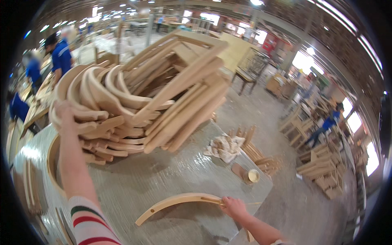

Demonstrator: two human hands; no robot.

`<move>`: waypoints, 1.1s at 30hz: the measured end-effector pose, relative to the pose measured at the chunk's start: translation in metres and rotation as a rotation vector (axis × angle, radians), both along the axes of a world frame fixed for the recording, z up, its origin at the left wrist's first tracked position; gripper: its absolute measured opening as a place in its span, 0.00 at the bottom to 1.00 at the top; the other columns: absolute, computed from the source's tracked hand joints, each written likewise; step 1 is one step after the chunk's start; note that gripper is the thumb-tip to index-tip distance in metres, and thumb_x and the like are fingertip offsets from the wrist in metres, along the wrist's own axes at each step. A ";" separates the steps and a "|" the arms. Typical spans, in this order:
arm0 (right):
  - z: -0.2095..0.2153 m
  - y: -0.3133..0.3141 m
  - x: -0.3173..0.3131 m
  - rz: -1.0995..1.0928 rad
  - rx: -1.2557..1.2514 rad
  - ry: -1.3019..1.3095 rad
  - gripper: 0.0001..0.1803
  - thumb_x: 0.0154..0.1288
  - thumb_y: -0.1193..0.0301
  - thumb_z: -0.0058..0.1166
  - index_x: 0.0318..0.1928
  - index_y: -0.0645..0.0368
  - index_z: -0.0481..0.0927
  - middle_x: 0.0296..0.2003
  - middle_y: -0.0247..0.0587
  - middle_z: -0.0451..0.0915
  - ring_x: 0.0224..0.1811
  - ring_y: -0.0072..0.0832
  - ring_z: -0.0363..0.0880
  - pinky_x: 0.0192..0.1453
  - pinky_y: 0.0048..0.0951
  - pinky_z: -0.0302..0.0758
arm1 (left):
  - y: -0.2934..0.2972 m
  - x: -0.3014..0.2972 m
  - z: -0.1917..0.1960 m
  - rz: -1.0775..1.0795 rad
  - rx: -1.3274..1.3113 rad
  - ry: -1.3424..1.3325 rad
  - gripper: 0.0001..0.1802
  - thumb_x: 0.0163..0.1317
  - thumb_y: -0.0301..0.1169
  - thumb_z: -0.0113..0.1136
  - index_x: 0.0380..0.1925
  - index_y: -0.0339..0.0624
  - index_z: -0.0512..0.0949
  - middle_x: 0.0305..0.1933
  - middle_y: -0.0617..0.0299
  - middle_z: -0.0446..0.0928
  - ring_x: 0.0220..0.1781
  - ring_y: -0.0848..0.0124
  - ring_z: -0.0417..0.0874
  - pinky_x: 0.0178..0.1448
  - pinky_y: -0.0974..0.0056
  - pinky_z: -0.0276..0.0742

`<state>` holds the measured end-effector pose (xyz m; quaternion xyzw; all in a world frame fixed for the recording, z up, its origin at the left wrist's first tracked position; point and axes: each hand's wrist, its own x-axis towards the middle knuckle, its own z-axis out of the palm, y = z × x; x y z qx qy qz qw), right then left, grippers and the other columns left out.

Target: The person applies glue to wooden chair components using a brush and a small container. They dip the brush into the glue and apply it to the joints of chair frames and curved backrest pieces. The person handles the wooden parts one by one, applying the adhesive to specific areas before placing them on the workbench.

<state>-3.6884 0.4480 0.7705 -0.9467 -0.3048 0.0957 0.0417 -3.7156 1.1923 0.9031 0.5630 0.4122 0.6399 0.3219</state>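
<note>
Curved wooden piece (173, 200): bowed like a shallow arch, a dark round spot near its left end. It is over the near part of the grey, shiny surface (118, 185); whether it touches cannot be told. Right hand (234, 207) closed around its right end, forearm entering from lower right.

Left hand (64, 109): arm extended to the far left, at the outer side of a heap of curved parts (92, 92). Fingers mostly hidden; cannot tell whether they grip. Sleeve (90, 222) white with green and red stripes.

Beside the curved parts, to the right: wooden frames (185, 118) with straight bars, stacked at a tilt. Below the left hand, partly behind the forearm, a large wooden hoop (52, 163).

Right side of the surface: crumpled whitish cloth (225, 148); nearer, a round container (252, 176) with a pale top. Just past the edge, a bundle of wooden sticks (255, 154).

Farther off: dark chair (247, 73) on the floor, pale chair frames (324, 173) at right, co-workers in blue shirts (62, 56) at left.
</note>
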 end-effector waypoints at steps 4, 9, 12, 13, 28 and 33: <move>0.013 0.009 0.009 -0.050 -0.055 0.155 0.26 0.55 0.44 0.51 0.39 0.54 0.73 0.34 0.46 0.78 0.37 0.44 0.79 0.37 0.45 0.75 | -0.020 -0.020 0.012 -0.333 -0.060 -0.366 0.28 0.57 0.32 0.50 0.60 0.44 0.60 0.48 0.53 0.73 0.45 0.61 0.75 0.48 0.56 0.74; 0.062 0.045 0.024 -0.101 0.333 0.169 0.30 0.56 0.43 0.50 0.42 0.59 0.78 0.36 0.50 0.79 0.41 0.46 0.78 0.43 0.43 0.74 | -0.101 -0.106 0.039 -0.561 -0.096 -0.443 0.35 0.56 0.32 0.55 0.64 0.46 0.55 0.52 0.54 0.71 0.49 0.59 0.75 0.47 0.55 0.77; 0.116 0.095 0.035 0.003 0.476 0.270 0.30 0.55 0.46 0.53 0.41 0.63 0.76 0.36 0.57 0.78 0.40 0.50 0.77 0.44 0.42 0.72 | -0.268 -0.114 0.029 -0.788 -0.197 -0.204 0.35 0.63 0.46 0.47 0.66 0.47 0.51 0.60 0.57 0.64 0.58 0.65 0.70 0.56 0.61 0.70; 0.135 0.118 0.033 0.083 0.597 0.340 0.31 0.55 0.45 0.53 0.42 0.64 0.75 0.37 0.58 0.78 0.42 0.52 0.75 0.45 0.41 0.71 | -0.315 -0.120 0.028 -0.862 -0.182 -0.235 0.35 0.63 0.42 0.47 0.67 0.47 0.49 0.59 0.56 0.64 0.56 0.65 0.71 0.55 0.61 0.71; 0.151 0.049 0.052 0.099 0.629 -0.292 0.21 0.51 0.56 0.60 0.41 0.56 0.78 0.28 0.43 0.78 0.34 0.41 0.74 0.38 0.39 0.72 | -0.463 -0.170 -0.144 -0.994 -0.183 1.233 0.25 0.59 0.44 0.54 0.52 0.41 0.70 0.52 0.50 0.74 0.54 0.53 0.73 0.57 0.54 0.66; 0.104 0.028 0.064 0.200 0.437 -0.269 0.19 0.50 0.55 0.60 0.38 0.54 0.79 0.26 0.44 0.76 0.32 0.40 0.73 0.37 0.39 0.72 | -0.456 -0.209 -0.084 -1.564 -0.431 1.199 0.20 0.62 0.42 0.53 0.44 0.38 0.75 0.39 0.54 0.80 0.44 0.61 0.80 0.49 0.60 0.74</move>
